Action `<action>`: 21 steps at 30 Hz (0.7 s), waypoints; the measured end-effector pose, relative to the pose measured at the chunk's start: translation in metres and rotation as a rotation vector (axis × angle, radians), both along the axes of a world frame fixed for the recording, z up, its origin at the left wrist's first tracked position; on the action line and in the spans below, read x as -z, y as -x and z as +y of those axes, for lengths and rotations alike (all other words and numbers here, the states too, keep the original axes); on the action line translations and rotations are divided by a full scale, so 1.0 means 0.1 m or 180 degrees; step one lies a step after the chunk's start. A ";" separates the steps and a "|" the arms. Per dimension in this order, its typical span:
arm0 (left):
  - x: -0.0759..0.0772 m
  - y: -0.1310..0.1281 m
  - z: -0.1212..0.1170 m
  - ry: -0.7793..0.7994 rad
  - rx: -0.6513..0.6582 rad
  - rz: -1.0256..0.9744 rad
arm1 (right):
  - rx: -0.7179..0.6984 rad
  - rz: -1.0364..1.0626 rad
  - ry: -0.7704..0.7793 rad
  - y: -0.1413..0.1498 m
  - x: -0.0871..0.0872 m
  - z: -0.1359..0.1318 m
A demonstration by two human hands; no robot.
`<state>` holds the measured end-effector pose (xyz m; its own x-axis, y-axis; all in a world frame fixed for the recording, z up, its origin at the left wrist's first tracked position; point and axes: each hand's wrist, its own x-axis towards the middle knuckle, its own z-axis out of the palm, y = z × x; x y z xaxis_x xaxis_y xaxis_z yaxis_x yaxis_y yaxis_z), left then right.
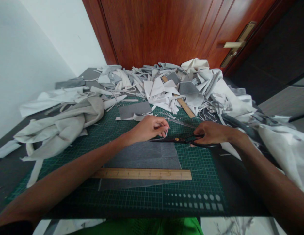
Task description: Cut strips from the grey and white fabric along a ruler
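My right hand (209, 133) is wrapped round the handles of dark scissors (177, 139), whose blades point left along the far edge of a grey fabric piece (144, 155). Just above the blades, my left hand (155, 125) pinches a thin pale strip of fabric (166, 134). A wooden ruler (147, 173) lies across the near part of the grey fabric. Beyond my left hand rests a smaller grey fabric piece (133, 110) with a whitish strip along its near edge.
A green cutting mat (198, 186) covers the middle of the dark table. White and grey fabric scraps (156, 88) heap along the back and right, with a second wooden ruler (186, 107) among them. Crumpled beige cloth (68, 120) lies left. A wooden door (154, 29) stands behind.
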<state>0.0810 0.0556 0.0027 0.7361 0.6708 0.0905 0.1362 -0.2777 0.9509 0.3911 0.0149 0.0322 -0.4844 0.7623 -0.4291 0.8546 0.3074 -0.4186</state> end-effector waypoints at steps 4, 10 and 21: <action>0.00 0.00 0.00 -0.0035 0.0001 0.0000 | 0.0021 -0.0043 0.0010 0.02 -0.05 0.01; -0.03 0.00 -0.01 -0.0013 -0.0009 0.0011 | 0.0084 -0.0148 0.0061 0.04 -0.07 0.04; -0.10 0.01 -0.02 -0.0031 -0.0152 0.0035 | -0.0019 -0.0175 -0.0104 0.02 -0.06 0.07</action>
